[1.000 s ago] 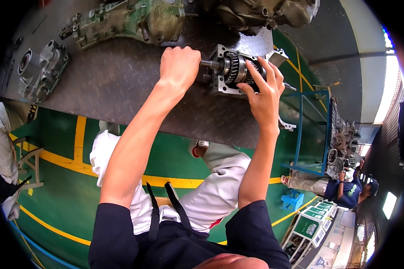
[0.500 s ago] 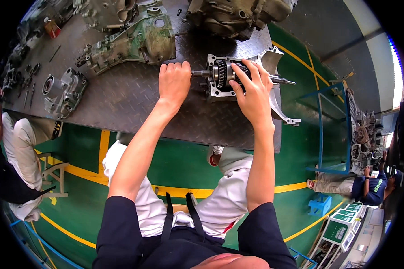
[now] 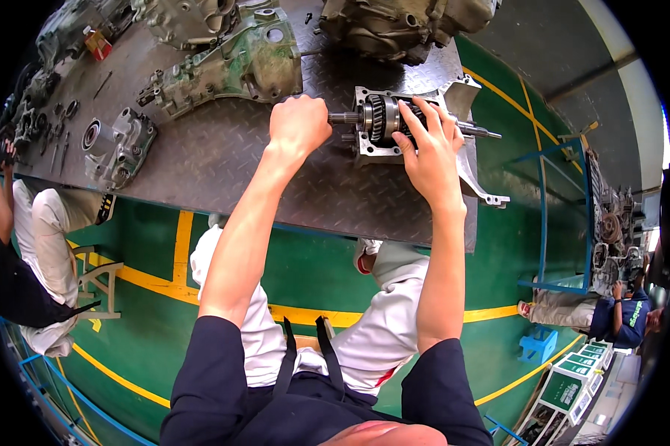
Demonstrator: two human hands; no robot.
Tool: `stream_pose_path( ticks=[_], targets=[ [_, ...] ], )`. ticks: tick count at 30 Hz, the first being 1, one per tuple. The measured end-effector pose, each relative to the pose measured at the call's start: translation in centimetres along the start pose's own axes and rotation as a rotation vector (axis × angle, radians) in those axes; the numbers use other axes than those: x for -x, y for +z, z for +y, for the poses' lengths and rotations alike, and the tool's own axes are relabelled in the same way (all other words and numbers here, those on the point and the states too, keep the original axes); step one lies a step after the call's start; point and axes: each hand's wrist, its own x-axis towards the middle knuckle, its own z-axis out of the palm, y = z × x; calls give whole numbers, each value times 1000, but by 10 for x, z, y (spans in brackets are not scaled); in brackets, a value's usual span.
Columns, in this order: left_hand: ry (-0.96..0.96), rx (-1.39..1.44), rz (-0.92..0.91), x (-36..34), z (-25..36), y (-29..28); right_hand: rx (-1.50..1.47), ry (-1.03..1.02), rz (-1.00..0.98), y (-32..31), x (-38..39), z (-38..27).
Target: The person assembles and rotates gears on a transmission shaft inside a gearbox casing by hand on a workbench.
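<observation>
A metal gearbox housing [image 3: 372, 149] rests near the steel table's right end, holding a shaft with stacked gears [image 3: 381, 117]. My left hand [image 3: 296, 126] is closed around the left end of the splined shaft [image 3: 342, 117], hiding its tip. My right hand [image 3: 428, 160] lies over the gears with curved fingers and thumb gripping them. The thinner shaft end [image 3: 483, 131] sticks out rightward past that hand. To the left sits a smaller cast housing [image 3: 123, 149]; a green-stained transmission case [image 3: 253, 67] lies behind my hands.
Steel tabletop [image 3: 216, 171] carries a large dirty casting [image 3: 394, 26], tools [image 3: 64, 149] and a red-labelled bottle [image 3: 99, 46]. A co-worker [image 3: 41, 253] is at far left, another [image 3: 613, 316] at right beside a blue rack [image 3: 543, 215] of parts. A blue stool [image 3: 537, 346] stands on the floor.
The whole view has shifted, so table and parts appear further right than a second ago. Both my hands remain on the shaft and gears, with little visible change in grip.
</observation>
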Motion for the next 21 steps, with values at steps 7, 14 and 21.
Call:
stream_pose_path(
  ticks=[7, 14, 21],
  targets=[
    [-12, 71, -163, -6, -1, -9, 18, 7, -26, -2, -1, -1],
    [32, 112, -267, -11, -10, -12, 19, 24, -48, 0, -4, -4],
    [32, 157, -361, -17, -9, -21, 42, 50, -58, 1, -5, 0]
  ],
)
